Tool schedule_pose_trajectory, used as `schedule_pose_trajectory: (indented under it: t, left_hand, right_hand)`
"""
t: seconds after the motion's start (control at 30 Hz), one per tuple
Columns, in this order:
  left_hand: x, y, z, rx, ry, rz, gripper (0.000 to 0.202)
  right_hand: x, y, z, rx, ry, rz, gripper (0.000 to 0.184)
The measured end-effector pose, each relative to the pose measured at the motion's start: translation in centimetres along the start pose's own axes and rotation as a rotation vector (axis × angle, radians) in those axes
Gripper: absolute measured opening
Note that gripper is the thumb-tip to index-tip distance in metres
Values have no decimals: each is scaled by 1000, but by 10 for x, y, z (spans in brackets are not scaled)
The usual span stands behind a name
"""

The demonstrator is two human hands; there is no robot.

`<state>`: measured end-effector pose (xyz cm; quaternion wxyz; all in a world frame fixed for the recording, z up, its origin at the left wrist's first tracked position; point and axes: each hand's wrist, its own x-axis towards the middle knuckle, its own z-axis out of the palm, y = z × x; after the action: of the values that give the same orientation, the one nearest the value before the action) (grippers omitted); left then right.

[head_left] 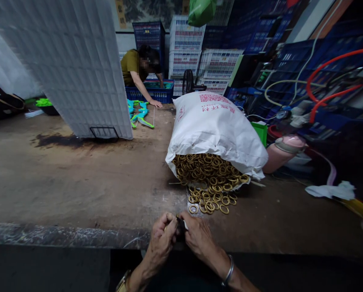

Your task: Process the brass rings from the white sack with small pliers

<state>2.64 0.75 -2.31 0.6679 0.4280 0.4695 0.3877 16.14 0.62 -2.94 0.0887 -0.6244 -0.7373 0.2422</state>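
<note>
My left hand (162, 239) and my right hand (199, 236) meet at the table's front edge, fingers closed. Between them is a small dark object (180, 225), pinched by my right hand, with a pale bit beside it; its kind is unclear. Whatever my left fingers grip is mostly hidden, though a yellowish glint shows there. Just beyond my hands, loose brass-coloured rings (213, 198) lie on the wooden table (108, 190). They spill from the open mouth of a white woven sack (212, 125), which lies on its side full of such rings.
A tall grey ribbed panel (87, 73) stands at left on a black wire foot. Behind it, a co-worker (133, 69) leans over a blue crate (157, 94), one hand near blue-green plastic bows (140, 113). A pink bottle (285, 152) and red hoses (313, 81) are at right.
</note>
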Motion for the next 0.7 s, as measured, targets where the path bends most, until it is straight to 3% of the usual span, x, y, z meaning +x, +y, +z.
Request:
schedule_pose_trajectory:
  t: [0.13,0.37,0.53,0.7]
  left_hand:
    - [-9,2,-1,-67,-45,-70,35]
    - [-8,7,-6,-433,-113,-129,28]
    - [-5,7,-6,-448,-136,-147,26]
    - [-4,6,-10,-598,-147,-192,17]
  right_hand:
    - [2,4,-4,-87,33,117,32]
    - [1,22,-14,-145,258,208,27]
    - [4,24,-15,-186,247,230,16]
    - [7,28,-16,-159,253,243,13]
